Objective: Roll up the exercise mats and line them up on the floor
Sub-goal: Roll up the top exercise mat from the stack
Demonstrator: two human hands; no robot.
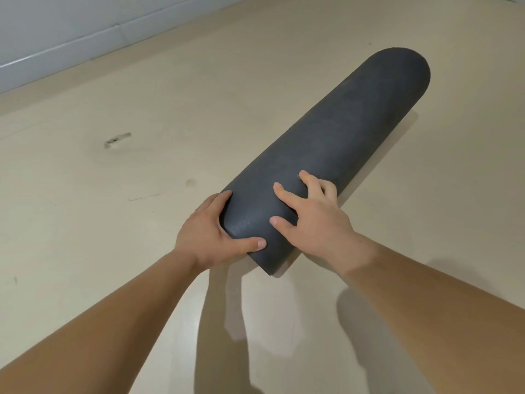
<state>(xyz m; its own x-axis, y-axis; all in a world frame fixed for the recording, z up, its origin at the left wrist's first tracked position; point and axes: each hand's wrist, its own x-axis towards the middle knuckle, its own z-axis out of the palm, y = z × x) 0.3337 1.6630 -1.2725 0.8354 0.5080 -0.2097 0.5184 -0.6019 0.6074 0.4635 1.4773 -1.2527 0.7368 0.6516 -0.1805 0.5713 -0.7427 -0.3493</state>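
The mat [341, 132] is clasped at its near end by the left hand [211, 233] and right hand [316, 223], fingers curled round it (a slackened grip could let it unroll).

mat [341, 143]: dark grey, plain | floor [142, 194]: beige | wall [56, 24]: pale blue-grey

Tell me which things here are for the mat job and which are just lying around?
For the job:
rolled mat
left hand, gripping its near end
right hand, laid over its top
floor, where mats get lined up

Just there:
scuff mark on the floor
grey wall at the back
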